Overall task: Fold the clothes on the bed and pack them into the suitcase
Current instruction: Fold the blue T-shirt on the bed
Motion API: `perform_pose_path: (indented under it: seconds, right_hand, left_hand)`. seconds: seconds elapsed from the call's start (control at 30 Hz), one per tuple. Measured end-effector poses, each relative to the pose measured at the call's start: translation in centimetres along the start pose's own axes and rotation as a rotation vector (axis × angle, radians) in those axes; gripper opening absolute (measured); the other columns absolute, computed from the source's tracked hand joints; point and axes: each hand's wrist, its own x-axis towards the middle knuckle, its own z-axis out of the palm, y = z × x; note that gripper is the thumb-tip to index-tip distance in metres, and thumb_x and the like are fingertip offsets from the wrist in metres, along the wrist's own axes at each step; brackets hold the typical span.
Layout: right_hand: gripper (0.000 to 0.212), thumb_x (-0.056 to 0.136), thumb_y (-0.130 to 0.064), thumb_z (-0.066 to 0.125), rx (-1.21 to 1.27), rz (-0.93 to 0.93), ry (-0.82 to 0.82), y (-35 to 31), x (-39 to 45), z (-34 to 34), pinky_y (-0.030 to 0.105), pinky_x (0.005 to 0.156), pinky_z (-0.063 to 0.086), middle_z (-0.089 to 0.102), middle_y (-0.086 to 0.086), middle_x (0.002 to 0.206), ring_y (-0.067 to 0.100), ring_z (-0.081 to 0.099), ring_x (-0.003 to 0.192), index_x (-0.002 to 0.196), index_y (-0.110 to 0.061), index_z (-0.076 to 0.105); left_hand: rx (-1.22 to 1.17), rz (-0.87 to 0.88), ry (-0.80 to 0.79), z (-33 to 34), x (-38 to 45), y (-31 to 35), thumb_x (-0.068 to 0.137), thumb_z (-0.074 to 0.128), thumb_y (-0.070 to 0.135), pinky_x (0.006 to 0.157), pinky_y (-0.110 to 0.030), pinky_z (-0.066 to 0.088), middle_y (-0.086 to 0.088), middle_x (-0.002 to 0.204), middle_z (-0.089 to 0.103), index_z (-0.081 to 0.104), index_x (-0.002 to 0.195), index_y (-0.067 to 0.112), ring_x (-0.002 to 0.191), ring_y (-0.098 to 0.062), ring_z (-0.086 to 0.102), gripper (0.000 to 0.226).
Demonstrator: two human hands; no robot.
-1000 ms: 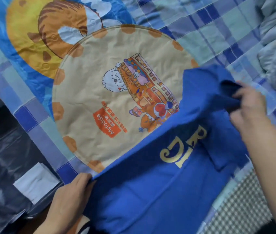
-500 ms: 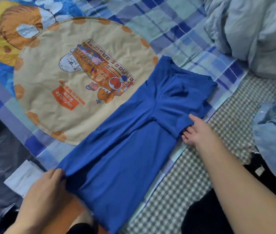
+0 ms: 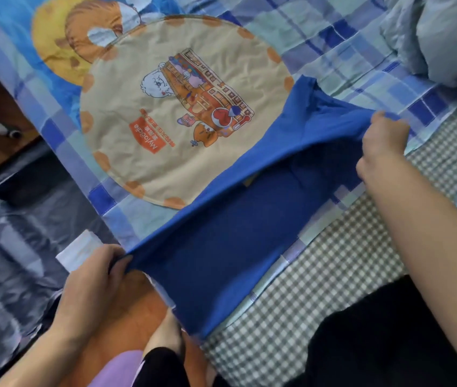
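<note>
Blue T-shirt lies on the bed's patterned sheet, one edge lifted. Left hand fingers pinch its near corner; right hand fingers pinch the far end.

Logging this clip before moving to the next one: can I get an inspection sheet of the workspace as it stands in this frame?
Surface: bed with a blue checked cartoon-print sheet; a grey-checked cover lies at the near right.
Job's things: blue shirt partly folded, one long edge lifted; suitcase not seen.
Clutter: crumpled grey bedding at the far right; white cloth off the bed's left edge.
Grippers: left hand pinches the shirt's near corner; right hand grips its far end.
Cables: nothing seen.
Surroundings: dark plastic sheet on the left; brown floor below.
</note>
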Motion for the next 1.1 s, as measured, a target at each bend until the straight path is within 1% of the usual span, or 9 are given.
perform_pose_path:
  seconds: [0.13,0.27,0.4,0.57,0.67,0.8,0.9,1.0,1.1]
  right_hand:
    - [0.006,0.099,-0.016,0.048,-0.028,0.029,0.087,4.6,0.5,-5.8,0.007,0.061,0.040,0.051,-0.009,0.091,0.000,0.049,0.072,0.098,-0.021,0.051]
    - [0.042,0.102,-0.016,0.047,-0.110,0.144,0.026,9.3,1.6,-7.9,0.020,0.091,0.049,0.054,-0.002,0.128,0.011,0.056,0.108,0.143,-0.008,0.044]
    - [0.049,0.103,-0.023,0.046,-0.168,0.142,0.021,11.1,2.8,-7.3,0.029,0.106,0.045,0.049,0.001,0.144,0.016,0.053,0.126,0.149,-0.009,0.039]
    - [0.036,0.106,-0.027,0.039,-0.168,0.045,0.059,8.3,3.3,-7.3,0.002,0.064,0.040,0.048,-0.006,0.117,0.006,0.048,0.098,0.137,-0.010,0.043]
    - [0.035,0.107,-0.027,0.040,-0.193,0.044,0.060,7.4,3.2,-7.9,0.001,0.066,0.038,0.048,-0.006,0.120,0.005,0.050,0.103,0.137,-0.012,0.044]
    - [0.039,0.103,-0.029,0.046,-0.275,0.080,0.056,8.7,3.7,-8.2,0.019,0.096,0.043,0.052,-0.004,0.131,0.011,0.054,0.115,0.139,-0.014,0.045]
    - [0.047,0.079,-0.027,0.057,-0.385,0.127,0.032,10.5,4.7,-8.5,0.030,0.092,0.042,0.052,-0.006,0.114,0.012,0.054,0.091,0.125,-0.022,0.047]
    - [0.058,0.092,-0.015,0.050,-0.637,0.163,0.144,10.7,2.3,-8.2,0.034,0.109,0.032,0.038,0.007,0.144,0.026,0.043,0.128,0.148,-0.013,0.033]
    - [0.059,0.089,-0.002,0.049,-0.836,-0.230,0.140,11.7,-1.8,-8.1,0.034,0.112,0.027,0.028,0.013,0.155,0.033,0.033,0.138,0.147,-0.010,0.038]
  left_hand:
    - [0.087,0.267,-0.186,3.0,-5.9,0.0,0.086,0.062,0.045,0.049,-0.032,0.044,0.013,0.069,0.063,0.059,0.083,0.029,0.061,-0.019,0.062,0.016]
    - [0.108,0.396,-0.335,10.3,-7.5,-1.3,0.088,0.049,0.047,0.055,-0.032,0.040,0.010,0.074,0.053,0.051,0.081,0.027,0.067,-0.017,0.057,0.021]
    - [0.104,0.368,-0.270,13.0,-7.8,-1.9,0.087,0.049,0.037,0.058,-0.033,0.043,0.009,0.076,0.055,0.056,0.083,0.022,0.071,-0.017,0.056,0.017]
    - [0.068,0.468,-0.171,10.5,-9.7,-1.0,0.087,0.051,0.025,0.057,-0.030,0.036,0.007,0.071,0.051,0.055,0.080,0.019,0.066,-0.016,0.048,0.011]
    - [0.064,0.505,-0.202,9.9,-10.6,-0.4,0.086,0.052,0.025,0.057,-0.028,0.037,0.009,0.071,0.051,0.056,0.079,0.018,0.065,-0.013,0.046,0.010]
    - [0.089,0.491,-0.332,12.4,-11.4,-0.3,0.085,0.064,0.030,0.057,-0.029,0.041,0.011,0.074,0.051,0.053,0.086,0.024,0.065,-0.015,0.052,0.013]
    - [0.220,0.531,-0.392,13.8,-11.1,-0.8,0.090,0.061,0.054,0.065,-0.031,0.046,0.012,0.081,0.050,0.058,0.093,0.028,0.075,-0.014,0.054,0.027]
    - [0.068,0.256,-0.138,12.8,-8.6,-1.0,0.096,0.053,0.044,0.085,-0.036,0.047,0.001,0.099,0.056,0.063,0.106,0.016,0.094,-0.021,0.055,0.032]
    - [-0.007,-0.161,-0.039,11.8,-3.8,-2.0,0.094,0.064,0.043,0.110,-0.045,0.037,-0.011,0.129,0.049,0.052,0.138,0.012,0.126,-0.030,0.042,0.055]
